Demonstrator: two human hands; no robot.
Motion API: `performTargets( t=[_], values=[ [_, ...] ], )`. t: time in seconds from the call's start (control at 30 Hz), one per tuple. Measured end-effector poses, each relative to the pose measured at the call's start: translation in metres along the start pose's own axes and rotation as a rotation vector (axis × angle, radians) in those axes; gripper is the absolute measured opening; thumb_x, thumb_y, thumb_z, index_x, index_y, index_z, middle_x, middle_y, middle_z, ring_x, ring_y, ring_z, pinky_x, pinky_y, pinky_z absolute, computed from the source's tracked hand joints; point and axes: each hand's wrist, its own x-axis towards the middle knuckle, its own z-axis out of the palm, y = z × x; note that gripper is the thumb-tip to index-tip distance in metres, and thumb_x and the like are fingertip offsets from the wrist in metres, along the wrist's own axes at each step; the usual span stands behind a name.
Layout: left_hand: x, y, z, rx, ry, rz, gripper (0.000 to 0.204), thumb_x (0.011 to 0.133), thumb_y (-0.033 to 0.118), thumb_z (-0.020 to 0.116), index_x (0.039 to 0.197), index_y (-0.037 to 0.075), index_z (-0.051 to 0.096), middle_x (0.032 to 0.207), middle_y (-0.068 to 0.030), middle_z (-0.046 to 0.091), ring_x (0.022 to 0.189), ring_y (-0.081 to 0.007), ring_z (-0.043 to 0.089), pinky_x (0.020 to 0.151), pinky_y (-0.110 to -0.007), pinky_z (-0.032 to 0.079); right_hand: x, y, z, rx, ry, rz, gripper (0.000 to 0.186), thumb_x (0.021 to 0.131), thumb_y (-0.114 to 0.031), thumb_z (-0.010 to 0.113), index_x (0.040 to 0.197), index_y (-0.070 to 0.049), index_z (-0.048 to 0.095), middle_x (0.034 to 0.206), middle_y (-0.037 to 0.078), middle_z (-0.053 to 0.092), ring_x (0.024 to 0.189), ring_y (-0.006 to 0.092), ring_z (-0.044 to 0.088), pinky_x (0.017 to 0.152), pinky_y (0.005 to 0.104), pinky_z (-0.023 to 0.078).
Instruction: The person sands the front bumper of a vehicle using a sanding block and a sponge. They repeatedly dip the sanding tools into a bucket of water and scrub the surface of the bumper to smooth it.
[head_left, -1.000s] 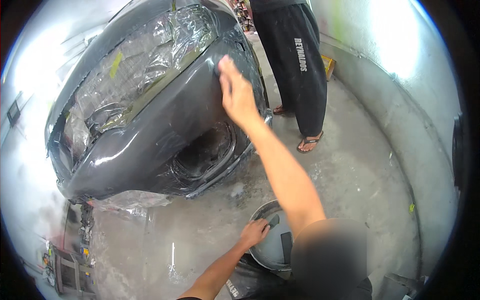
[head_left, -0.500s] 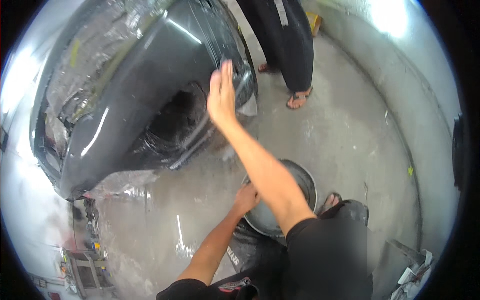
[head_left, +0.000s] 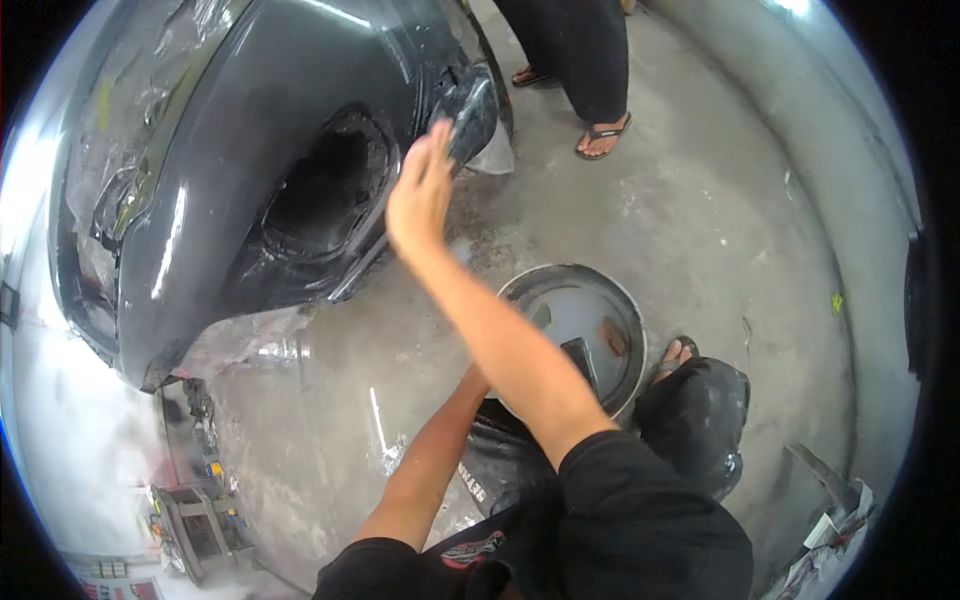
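My right hand is stretched out flat, fingers extended, in front of the right edge of a dark grey, wet-looking car body panel. Whether the palm touches the panel cannot be made out. A dark opening in the panel lies left of the hand, and a glossy dark piece sits just beyond the fingertips. My left hand reaches to the near left rim of a round basin, but my right forearm covers its fingers. Cloudy water fills the basin, with a brown block and a black block in it.
Another person in black trousers and sandals stands at the far side, right of the car. Clear plastic sheeting covers part of the car. A small grey stand is at lower left; crumpled paper lies at lower right.
The view has shifted, so the basin shows higher and more fully. My right hand has moved slightly left and remains stretched out. My left hand's fingers, visible before, are now behind my right forearm.
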Motion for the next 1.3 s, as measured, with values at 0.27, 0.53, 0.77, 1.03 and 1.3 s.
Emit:
performTargets(
  t=[0.27,0.53,0.77,1.03,1.3],
  values=[
    [0.021,0.039,-0.014,-0.025,-0.052,-0.003,0.016,0.092,0.017,0.065,0.101,0.004,0.062,0.100,-0.0155,0.066,0.091,-0.0368,0.063,0.082,-0.050,0.047,0.053,0.004,-0.027,-0.027,-0.010,0.056,0.064,0.112,-0.038,0.027,0.155,0.010,0.031,0.164,0.029,0.025,0.156,0.0358,0.020,0.127,0.0490,0.012],
    [0.028,0.062,-0.026,0.254,-0.101,-0.013,0.018,0.091,0.020,0.066,0.101,0.006,0.064,0.096,-0.0135,0.066,0.091,-0.0360,0.064,0.083,-0.047,0.048,-0.111,0.010,-0.055,0.099,-0.221,0.114,0.052,0.111,-0.028,0.038,0.154,0.001,0.040,0.162,0.022,0.037,0.152,0.0326,0.032,0.124,0.0429,0.025],
    [0.038,0.073,-0.029,0.322,-0.224,-0.075,0.018,0.095,0.023,0.060,0.102,0.006,0.063,0.100,-0.0128,0.067,0.099,-0.0341,0.066,0.097,-0.047,0.049,-0.125,0.130,-0.269,-0.750,-0.036,0.116,0.050,0.109,-0.023,0.041,0.147,0.010,0.045,0.149,0.031,0.049,0.140,0.0417,0.047,0.118,0.0438,0.035],
    [0.027,0.062,-0.028,0.363,-0.231,-0.057,0.020,0.098,0.024,0.058,0.106,0.007,0.063,0.105,-0.0118,0.067,0.103,-0.0304,0.066,0.099,-0.046,0.048,-0.149,0.242,-0.305,-1.125,-0.284,0.519,0.042,0.104,-0.021,0.049,0.128,0.012,0.057,0.132,0.037,0.056,0.120,0.0488,0.058,0.104,0.0523,0.045],
    [0.047,0.071,-0.014,0.370,-0.254,0.020,0.021,0.097,0.024,0.059,0.107,0.005,0.064,0.104,-0.0142,0.068,0.102,-0.0325,0.066,0.096,-0.047,0.049,-0.095,0.259,-0.334,-0.651,-0.120,0.660,0.033,0.094,-0.023,0.060,0.094,0.009,0.068,0.093,0.028,0.070,0.091,0.0390,0.070,0.078,0.0482,0.053]
  ],
)
